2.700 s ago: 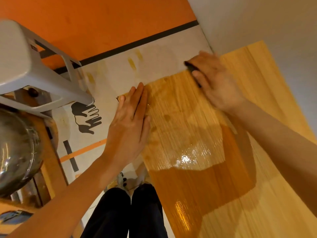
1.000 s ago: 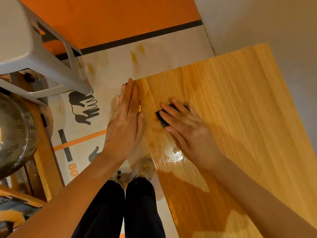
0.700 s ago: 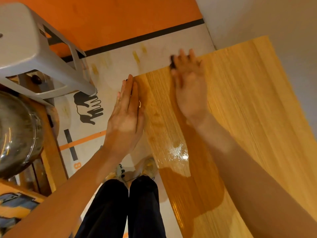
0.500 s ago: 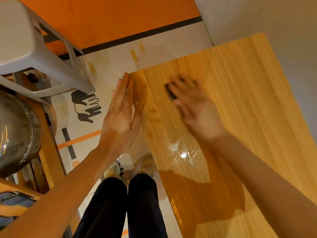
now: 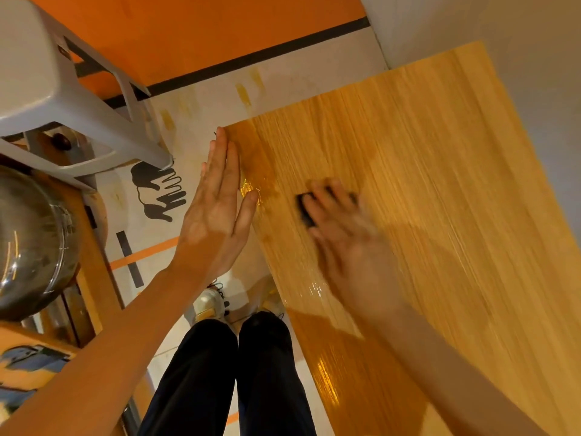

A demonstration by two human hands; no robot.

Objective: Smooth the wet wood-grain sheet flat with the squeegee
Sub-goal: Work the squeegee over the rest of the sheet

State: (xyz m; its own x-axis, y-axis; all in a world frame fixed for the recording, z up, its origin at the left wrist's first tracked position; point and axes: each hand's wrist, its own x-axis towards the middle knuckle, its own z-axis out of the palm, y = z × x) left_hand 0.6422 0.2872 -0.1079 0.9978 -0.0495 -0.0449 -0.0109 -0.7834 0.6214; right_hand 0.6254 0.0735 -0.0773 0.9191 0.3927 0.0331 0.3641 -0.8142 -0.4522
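An orange wall (image 5: 201,36) with a black stripe stood behind, and a grey plastic stool (image 5: 47,89) was at the left. The wood-grain sheet (image 5: 424,184) lay on a vertical pale surface, shining wet near its left edge. The left hand (image 5: 217,209) was open and flat, fingers straight, pressing that left edge. The right hand (image 5: 342,234), blurred, pressed a small black squeegee (image 5: 305,209) under its fingers against the sheet, just beside the left hand.

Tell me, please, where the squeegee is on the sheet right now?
In the head view the black squeegee sits under the right hand fingers on the wood-grain sheet, just right of the flat left hand at the sheet's left edge.
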